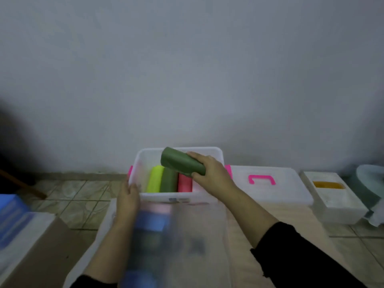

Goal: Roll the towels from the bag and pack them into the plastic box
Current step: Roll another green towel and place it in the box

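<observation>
Nearest the camera a clear plastic bag (176, 235) lies blurred, the folded towels inside it reduced to smears of blue and pink. Beyond it the left hand (127, 196) rests against the near left corner of the plastic box (178, 197), too blurred to tell how its fingers lie. The right hand (209, 173) grips a rolled dark green towel (181, 163), tilted above the box, over a yellow roll (155, 179), a green roll (169, 180) and a partly hidden pink roll (184, 182).

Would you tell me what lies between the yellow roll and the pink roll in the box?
A dark green roll, lying side by side with the yellow roll and pink roll, in the head view.
</observation>
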